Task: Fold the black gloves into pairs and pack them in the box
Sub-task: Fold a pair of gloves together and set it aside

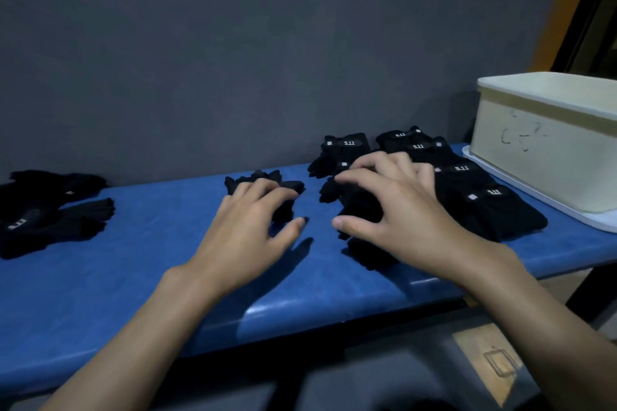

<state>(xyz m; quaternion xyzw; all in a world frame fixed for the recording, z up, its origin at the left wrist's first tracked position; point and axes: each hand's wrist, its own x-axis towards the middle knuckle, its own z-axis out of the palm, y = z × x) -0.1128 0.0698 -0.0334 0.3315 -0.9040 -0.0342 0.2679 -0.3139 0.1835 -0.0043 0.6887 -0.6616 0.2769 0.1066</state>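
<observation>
The left hand [247, 227] lies on a small glove [287, 185]. Its fingers are spread and a bit bent, with the thumb out to the side. The hand hides much of that glove.

The right hand [400, 210] covers a second glove [364, 207], fingers spread wide and arched.

Folded gloves [480, 207] sit packed together at 3 o'clock from it.

The box [534, 150] stands at 2 o'clock on a white tray [567, 207]. The picture edge cuts it off and its inside is hidden.

Loose gloves [50, 210] lie at 9 o'clock, also cut off.

Bare blue table [150, 243] runs from them to the left hand and down to the near edge.
</observation>
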